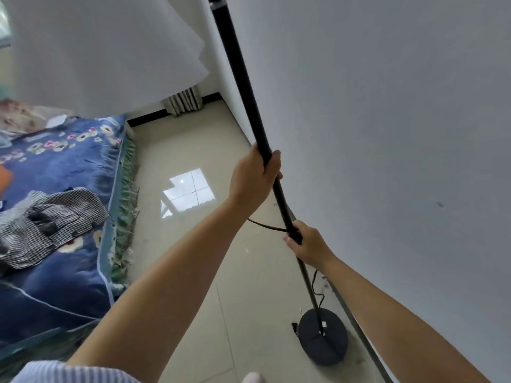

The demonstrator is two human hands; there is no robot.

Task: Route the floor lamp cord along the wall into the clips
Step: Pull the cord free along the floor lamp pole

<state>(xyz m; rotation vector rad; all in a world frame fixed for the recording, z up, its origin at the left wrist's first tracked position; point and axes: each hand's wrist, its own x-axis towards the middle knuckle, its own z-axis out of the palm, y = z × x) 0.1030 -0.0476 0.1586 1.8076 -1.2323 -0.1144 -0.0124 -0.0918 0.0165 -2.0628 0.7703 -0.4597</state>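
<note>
Hands were both on the lamp pole (250, 87); the left hand (253, 176) was clamped around the black tube near its middle, and the right hand (309, 244) was closed lower down, on the pole together with a stretch of the cord (266, 226), as far as I could judge. From the right hand the cord ran out toward 9 o'clock and disappeared behind the left forearm; another piece of it hung down beside the pole and curled just above the round base (323, 338), which sat on the tiled floor (193, 272) at about 5 o'clock, close to the wall (387, 120). A small black connector or switch (294, 327) lay on the floor beside the base; I could not tell which it was. No clips were visible on the wall in this view; the bed (55, 167) with the blue cover filled the 9 o'clock side.

My judgement was that the step in hand was to place the lamp near the wall and to free the cord; the routing itself was not yet begun. To do it well, the left hand should keep the pole upright and steady, so the base would not tip; the right hand should let the cord slide through loosely, without pulling hard at the base; then the slack should be led low toward the wall, without loops or twists.
</note>
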